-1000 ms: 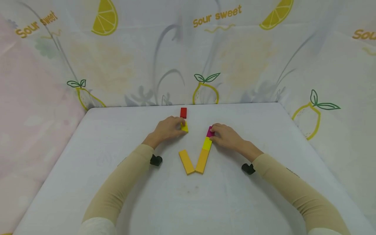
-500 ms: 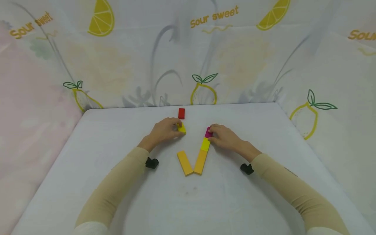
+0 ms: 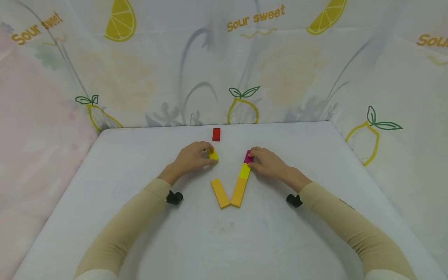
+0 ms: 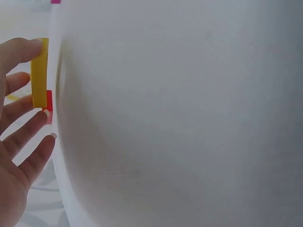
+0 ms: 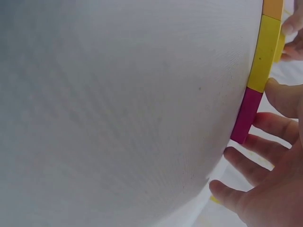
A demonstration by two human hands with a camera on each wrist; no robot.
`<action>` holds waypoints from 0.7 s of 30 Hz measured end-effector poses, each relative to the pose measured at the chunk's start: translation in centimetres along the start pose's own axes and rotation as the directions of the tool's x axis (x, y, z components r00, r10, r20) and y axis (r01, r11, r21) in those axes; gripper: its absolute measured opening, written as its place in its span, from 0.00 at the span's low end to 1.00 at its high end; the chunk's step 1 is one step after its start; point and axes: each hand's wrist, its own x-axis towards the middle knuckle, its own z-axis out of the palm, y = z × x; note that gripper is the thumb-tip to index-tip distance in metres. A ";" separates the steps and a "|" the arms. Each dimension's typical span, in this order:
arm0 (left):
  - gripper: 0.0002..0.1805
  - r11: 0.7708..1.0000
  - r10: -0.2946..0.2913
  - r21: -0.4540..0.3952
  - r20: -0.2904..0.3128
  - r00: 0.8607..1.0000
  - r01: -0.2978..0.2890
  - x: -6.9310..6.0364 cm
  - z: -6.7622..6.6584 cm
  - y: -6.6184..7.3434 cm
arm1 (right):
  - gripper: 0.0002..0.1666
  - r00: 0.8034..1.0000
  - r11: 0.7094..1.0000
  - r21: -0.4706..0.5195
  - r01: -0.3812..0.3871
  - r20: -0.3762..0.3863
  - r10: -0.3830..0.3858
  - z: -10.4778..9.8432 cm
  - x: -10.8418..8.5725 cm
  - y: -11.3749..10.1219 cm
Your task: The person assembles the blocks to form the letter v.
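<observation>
Between thumb and fingers my left hand [image 3: 191, 156] pinches a yellow block [image 3: 213, 155], seen edge-on in the left wrist view [image 4: 40, 73]. Whether that block touches the table is unclear. My right hand [image 3: 268, 163] holds a magenta block [image 3: 247, 156], thumb near its lower end and fingers along its side. Below it in a slanting row lie a second yellow block [image 3: 245, 171] and a longer orange-yellow block [image 3: 238, 192]. Another long orange-yellow block [image 3: 220, 193] leans the other way, their lower ends meeting in a V.
A red block [image 3: 216, 134] lies alone near the table's far edge. The table [image 3: 224, 249] has a white cover, and a lemon-patterned cloth [image 3: 168, 77] hangs behind it. Dark wrist cameras [image 3: 175, 197] sit under both wrists.
My left hand has drawn the yellow block away from the red block, left and toward me. The right hand keeps its place at the magenta block.
</observation>
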 end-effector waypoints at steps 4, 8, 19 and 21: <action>0.18 1.000 -0.004 0.010 0.001 1.000 0.004 -0.4 0.1 -0.1 | 0.20 1.000 1.000 0.003 -0.002 0.001 0.002 0.0 0.0 -0.1; 0.18 1.000 -0.009 0.013 0.001 1.000 0.009 -0.6 0.3 -0.2 | 0.20 1.000 1.000 0.004 -0.004 0.000 0.004 0.0 -0.1 -0.2; 0.19 1.000 -0.018 0.021 -0.012 1.000 0.018 -1.6 0.3 0.2 | 0.20 1.000 1.000 -0.003 -0.015 0.001 0.015 0.1 -0.1 0.0; 0.18 0.999 -0.021 0.029 -0.024 0.999 0.021 -1.8 0.3 0.3 | 0.19 1.000 1.000 -0.003 -0.010 -0.002 0.010 0.1 -0.1 0.1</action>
